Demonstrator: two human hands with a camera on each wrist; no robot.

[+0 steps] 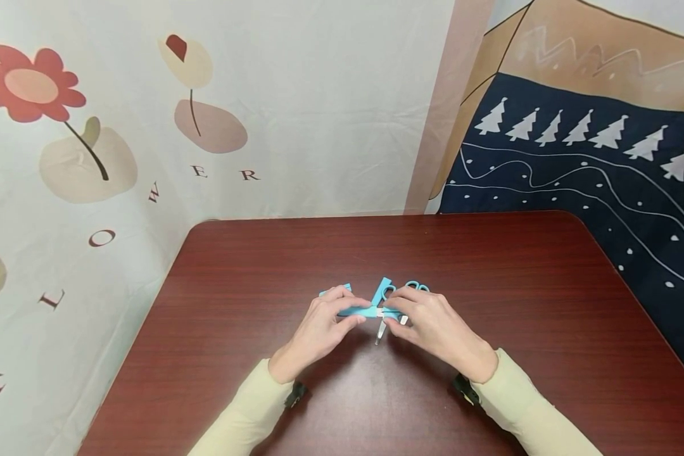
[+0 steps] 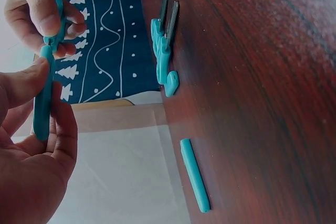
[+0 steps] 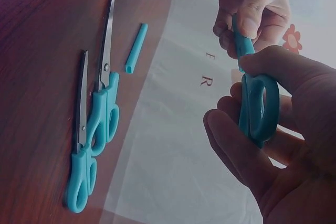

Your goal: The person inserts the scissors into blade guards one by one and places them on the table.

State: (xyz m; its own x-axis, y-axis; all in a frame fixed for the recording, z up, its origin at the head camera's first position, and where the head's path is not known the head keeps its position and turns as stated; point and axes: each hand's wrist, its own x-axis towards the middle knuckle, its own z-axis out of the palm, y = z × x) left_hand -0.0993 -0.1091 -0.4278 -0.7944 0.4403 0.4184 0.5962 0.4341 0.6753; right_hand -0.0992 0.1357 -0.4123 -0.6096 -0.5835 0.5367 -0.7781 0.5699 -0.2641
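Observation:
My left hand (image 1: 321, 323) pinches a slim light-blue blade cover (image 1: 358, 311) between thumb and fingers. The right hand (image 1: 436, 324) grips a pair of scissors by its blue handles (image 3: 265, 107). The cover sits over the blades of these scissors, and a short bit of metal shows between cover and handles in the head view. Both hands hold them above the tabletop. Two more pairs of scissors lie on the table with bare blades, one nearer scissors (image 3: 81, 177) and one farther scissors (image 3: 100, 114), partly hidden by my right hand in the head view.
A loose blue cover (image 2: 195, 177) lies on the dark red wooden table (image 1: 234, 266) beyond my left hand. Another blue cover (image 1: 382, 291) lies near the bare scissors. Patterned cloths hang behind the table, and both wrists wear dark devices.

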